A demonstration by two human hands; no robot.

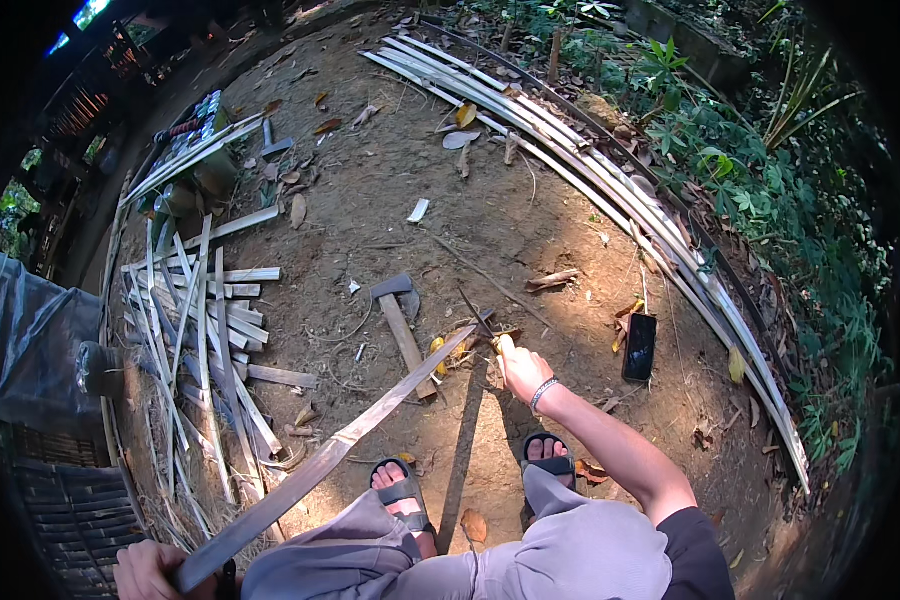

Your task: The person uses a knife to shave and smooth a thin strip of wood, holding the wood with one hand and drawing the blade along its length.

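Note:
A long, flat bamboo strip slants from the lower left up to the middle. My left hand is closed around its near end at the lower edge. Near the strip's far end, my right hand is closed on the handle of a knife, whose thin dark blade points up and to the left, across the tip of the strip. How the blade meets the strip is too small to tell. A hatchet with a wooden handle lies on the ground just beyond the strip.
Many cut bamboo strips lie piled at the left. Long pale strips curve along the right side beside green plants. A black phone rests on the dirt at right. A hammer lies farther off. My sandaled feet flank the middle.

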